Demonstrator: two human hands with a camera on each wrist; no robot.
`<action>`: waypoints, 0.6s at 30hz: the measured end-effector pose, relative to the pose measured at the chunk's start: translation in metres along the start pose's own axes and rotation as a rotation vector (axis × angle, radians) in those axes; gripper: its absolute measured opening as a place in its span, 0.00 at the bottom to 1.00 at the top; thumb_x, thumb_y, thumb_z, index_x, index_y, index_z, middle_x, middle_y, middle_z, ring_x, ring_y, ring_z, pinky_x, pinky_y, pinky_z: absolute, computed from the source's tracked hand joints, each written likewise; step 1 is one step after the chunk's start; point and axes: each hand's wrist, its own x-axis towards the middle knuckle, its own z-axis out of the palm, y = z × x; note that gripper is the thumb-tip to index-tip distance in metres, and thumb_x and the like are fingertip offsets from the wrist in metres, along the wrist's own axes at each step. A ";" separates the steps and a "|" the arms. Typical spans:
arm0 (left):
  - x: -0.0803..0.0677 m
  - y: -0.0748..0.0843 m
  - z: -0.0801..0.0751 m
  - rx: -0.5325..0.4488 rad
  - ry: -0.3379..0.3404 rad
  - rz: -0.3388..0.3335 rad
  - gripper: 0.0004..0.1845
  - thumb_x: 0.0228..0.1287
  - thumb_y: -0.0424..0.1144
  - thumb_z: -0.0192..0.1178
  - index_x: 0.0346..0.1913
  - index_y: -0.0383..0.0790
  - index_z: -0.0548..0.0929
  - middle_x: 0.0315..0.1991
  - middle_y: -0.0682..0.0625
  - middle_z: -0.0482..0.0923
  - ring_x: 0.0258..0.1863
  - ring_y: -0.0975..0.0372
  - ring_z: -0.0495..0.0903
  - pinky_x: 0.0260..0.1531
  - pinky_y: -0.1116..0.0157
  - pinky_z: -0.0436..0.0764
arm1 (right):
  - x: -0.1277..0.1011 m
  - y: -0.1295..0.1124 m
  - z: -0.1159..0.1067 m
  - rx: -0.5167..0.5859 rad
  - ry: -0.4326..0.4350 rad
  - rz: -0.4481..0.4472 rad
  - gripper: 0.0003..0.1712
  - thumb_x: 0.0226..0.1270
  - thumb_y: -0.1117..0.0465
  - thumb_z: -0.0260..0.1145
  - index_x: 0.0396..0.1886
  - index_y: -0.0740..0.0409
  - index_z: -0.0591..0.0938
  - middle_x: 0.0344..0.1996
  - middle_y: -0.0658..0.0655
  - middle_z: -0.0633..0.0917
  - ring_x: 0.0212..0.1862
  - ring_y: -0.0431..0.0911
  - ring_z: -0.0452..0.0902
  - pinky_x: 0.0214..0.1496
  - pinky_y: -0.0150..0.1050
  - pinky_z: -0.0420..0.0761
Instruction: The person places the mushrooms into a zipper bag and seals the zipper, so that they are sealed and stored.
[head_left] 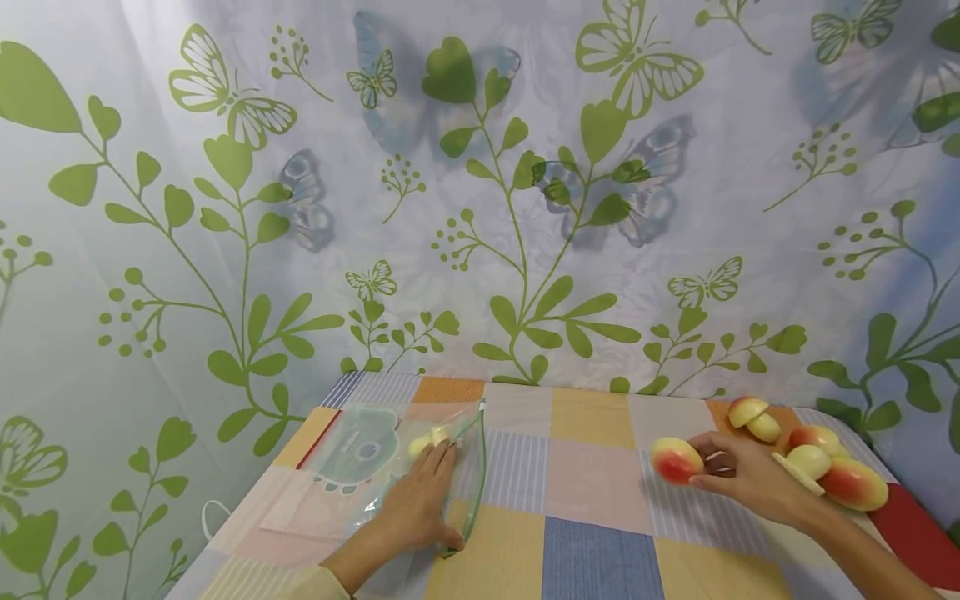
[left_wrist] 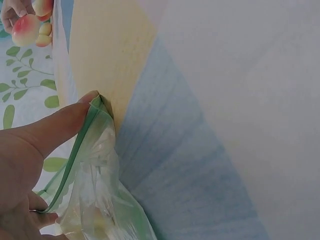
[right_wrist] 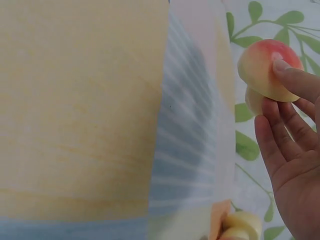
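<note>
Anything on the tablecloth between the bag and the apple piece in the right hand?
No. The head view shows only bare tablecloth between bag and apple piece.

A pale curtain (head_left: 480, 192) printed with green leaves, sprigs and butterflies fills the far side. Near it stands a table under a patchwork cloth (head_left: 592, 467) of yellow, blue, pink, orange and striped squares.

One clear zip bag (head_left: 375, 467) lies on the patchwork tablecloth (head_left: 592, 492). I count about six apple pieces: one in the bag (head_left: 427, 440), one held over the cloth (head_left: 675, 460), and roughly four in the pile (head_left: 817, 467). Two hands are in view.
</note>
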 end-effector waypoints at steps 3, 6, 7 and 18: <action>0.000 0.000 0.000 0.005 0.009 0.008 0.69 0.21 0.62 0.76 0.70 0.32 0.54 0.70 0.38 0.50 0.67 0.43 0.51 0.59 0.51 0.65 | 0.004 -0.003 0.003 -0.014 0.004 0.000 0.24 0.54 0.54 0.71 0.47 0.60 0.77 0.39 0.53 0.81 0.37 0.40 0.80 0.34 0.34 0.81; -0.001 -0.001 0.000 0.011 0.014 0.013 0.70 0.21 0.62 0.76 0.69 0.32 0.55 0.70 0.38 0.51 0.67 0.43 0.51 0.60 0.51 0.63 | 0.010 -0.006 0.008 -0.006 0.006 0.006 0.24 0.53 0.52 0.72 0.47 0.57 0.77 0.38 0.51 0.82 0.37 0.40 0.80 0.34 0.34 0.81; -0.001 -0.001 0.000 0.011 0.017 0.013 0.70 0.20 0.62 0.76 0.69 0.31 0.55 0.70 0.38 0.51 0.67 0.43 0.51 0.60 0.51 0.63 | 0.012 -0.007 0.009 -0.001 -0.002 0.000 0.24 0.53 0.52 0.71 0.47 0.57 0.77 0.38 0.52 0.82 0.37 0.40 0.80 0.35 0.34 0.81; 0.000 -0.001 0.000 0.025 0.011 0.014 0.70 0.20 0.63 0.76 0.69 0.31 0.55 0.70 0.37 0.51 0.67 0.43 0.50 0.62 0.53 0.59 | 0.034 -0.019 0.030 0.131 -0.081 -0.010 0.24 0.54 0.54 0.71 0.49 0.58 0.76 0.39 0.55 0.80 0.39 0.45 0.80 0.36 0.37 0.81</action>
